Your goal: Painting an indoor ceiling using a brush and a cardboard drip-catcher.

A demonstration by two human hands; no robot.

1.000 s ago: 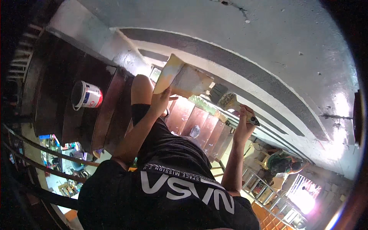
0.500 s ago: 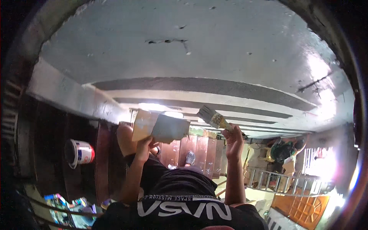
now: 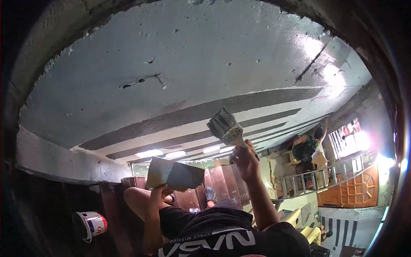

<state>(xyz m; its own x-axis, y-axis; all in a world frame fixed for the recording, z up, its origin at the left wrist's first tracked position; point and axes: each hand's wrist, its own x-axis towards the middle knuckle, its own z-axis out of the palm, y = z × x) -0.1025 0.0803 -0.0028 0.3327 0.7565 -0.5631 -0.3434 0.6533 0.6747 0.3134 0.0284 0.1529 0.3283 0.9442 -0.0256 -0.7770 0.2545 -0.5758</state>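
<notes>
My right hand is raised, its fingers wrapped round the handle of a wide paintbrush. The bristles are coated dark grey and point up toward the wall. They overlap a dark grey stripe in view; whether they touch it I cannot tell. Lower and to the left, my left hand grips a flat rectangular board by its near edge. Dark grey covers the board's right part, while its left part is lighter. The wall ahead is grey above, with alternating dark and pale stripes below.
A white bucket with a red and blue label stands on the dark wooden steps at left. More steps run down below me. At right are a metal ladder, another person and a wooden door.
My view has turned, tilting the wall's stripes. The paintbrush has come closer to the dark stripe, its bristles facing up more. The board remains in my left hand, now tilted differently.
</notes>
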